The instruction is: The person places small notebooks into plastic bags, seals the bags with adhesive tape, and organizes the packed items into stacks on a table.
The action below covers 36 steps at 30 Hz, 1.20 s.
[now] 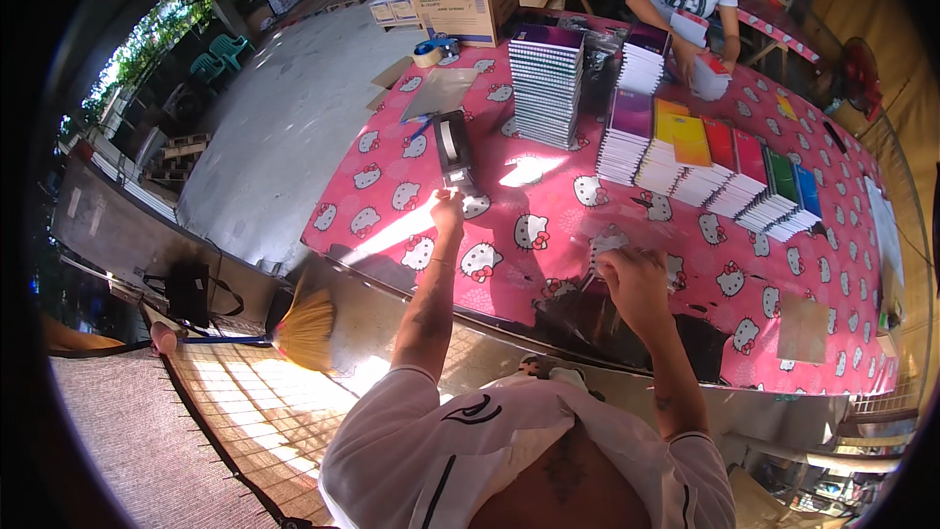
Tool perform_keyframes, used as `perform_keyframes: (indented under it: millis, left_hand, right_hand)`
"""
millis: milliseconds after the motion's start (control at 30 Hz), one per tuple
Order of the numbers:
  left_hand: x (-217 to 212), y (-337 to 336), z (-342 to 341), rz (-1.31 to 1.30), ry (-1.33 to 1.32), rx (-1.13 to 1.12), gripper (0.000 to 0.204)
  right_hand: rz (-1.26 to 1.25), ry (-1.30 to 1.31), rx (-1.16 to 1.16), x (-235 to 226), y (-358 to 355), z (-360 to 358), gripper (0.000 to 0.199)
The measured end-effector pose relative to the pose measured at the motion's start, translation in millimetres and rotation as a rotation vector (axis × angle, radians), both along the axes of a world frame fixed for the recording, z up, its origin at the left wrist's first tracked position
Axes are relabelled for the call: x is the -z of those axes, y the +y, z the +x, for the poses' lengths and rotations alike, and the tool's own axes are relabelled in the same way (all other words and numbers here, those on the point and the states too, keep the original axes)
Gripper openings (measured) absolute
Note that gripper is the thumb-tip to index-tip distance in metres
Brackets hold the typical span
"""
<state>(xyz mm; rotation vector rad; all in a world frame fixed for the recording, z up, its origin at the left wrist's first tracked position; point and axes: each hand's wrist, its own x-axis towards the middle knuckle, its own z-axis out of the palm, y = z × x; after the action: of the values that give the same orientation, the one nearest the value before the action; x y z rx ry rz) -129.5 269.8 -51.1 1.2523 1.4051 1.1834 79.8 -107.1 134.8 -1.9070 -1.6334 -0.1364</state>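
My left hand (447, 210) reaches forward to the front end of a black tape dispenser (451, 149). Its fingertips are pinched together there, on what looks like the end of the tape. Near the table's front edge my right hand (634, 272) is bent down with its fingers curled. They press at a shiny, see-through patch that looks like plastic; what lies under the fingers is hidden. Just beyond stand rows of spiral notebooks (700, 181) with purple, yellow, red, green and blue covers. A taller stack of purple-covered notebooks (546, 88) rises left of them.
A pink patterned cloth covers the table (387, 181). A cardboard box (458, 10) and tape rolls (428, 54) are at the far left. Across the table a co-worker (690, 0) handles notebooks. A brown card (803, 328) lies right; a broom (305, 331) is left below.
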Motion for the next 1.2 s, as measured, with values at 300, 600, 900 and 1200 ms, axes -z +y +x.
perform_keyframes:
  millis: [300, 600, 900, 1200]
  left_hand:
    - [-161.6, -135.9, 83.0, 0.406, -0.01, 1.412, 0.012]
    - [-173.3, -166.3, 142.2, 0.72, -0.05, 1.72, 0.025]
    - [-153.1, -181.1, 160.7, 0.596, 0.079, 1.564, 0.015]
    - [-120.5, -221.6, 188.8, 0.943, 0.239, 1.341, 0.052]
  right_hand:
    - [-0.049, -0.058, 0.15, -4.1, -6.0, 12.8, 0.033]
    - [-0.079, -0.157, 0.118, -12.2, -16.2, 14.0, 0.03]
    - [0.052, 0.287, 0.137, 39.5, -66.7, 65.9, 0.053]
    - [-0.018, 0.224, -0.05, 76.9, -51.7, 47.7, 0.051]
